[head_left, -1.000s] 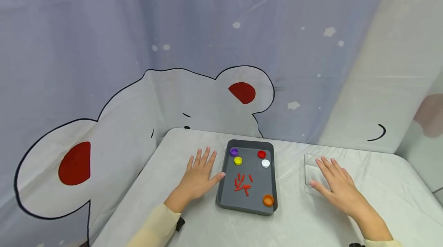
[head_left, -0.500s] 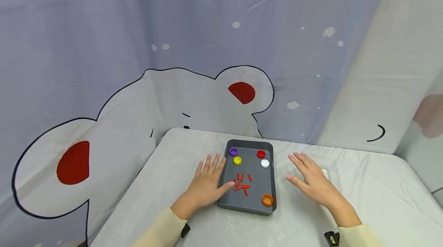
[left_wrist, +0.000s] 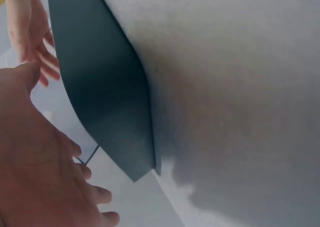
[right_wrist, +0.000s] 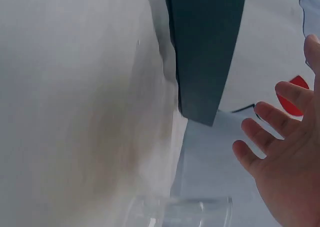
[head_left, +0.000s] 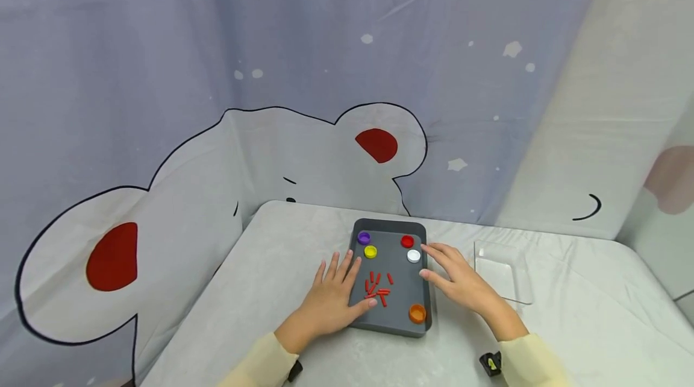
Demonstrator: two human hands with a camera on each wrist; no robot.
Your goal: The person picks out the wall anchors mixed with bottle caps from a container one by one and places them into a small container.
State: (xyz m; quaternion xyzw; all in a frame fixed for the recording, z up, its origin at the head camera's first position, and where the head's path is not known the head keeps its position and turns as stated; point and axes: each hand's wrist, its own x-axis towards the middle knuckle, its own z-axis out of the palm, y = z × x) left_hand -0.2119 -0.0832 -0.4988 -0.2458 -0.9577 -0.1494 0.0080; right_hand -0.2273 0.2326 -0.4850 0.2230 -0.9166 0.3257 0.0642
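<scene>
A dark grey tray (head_left: 393,320) lies on the white cloth; its side wall (left_wrist: 107,87) fills part of the left wrist view. Several short red sticks (head_left: 384,292) are scattered in its near half. Purple (head_left: 364,238), yellow and red (head_left: 407,241) small round pieces and a white one (head_left: 414,256) sit toward the far end, and an orange ring-like cup (head_left: 417,313) at the near right corner. My left hand (head_left: 328,305) hovers with spread fingers over the tray's left edge. At the right edge is my right hand (head_left: 461,281), fingers extended and holding nothing.
Right of the tray stands a clear plastic box (head_left: 503,271), also seen at the bottom of the right wrist view. A printed curtain (head_left: 325,43) rises behind the cloth-covered table (head_left: 303,224).
My right hand has moved left from above the clear box to the tray's right edge. My left hand has shifted slightly right and nearer me, over the tray's left edge.
</scene>
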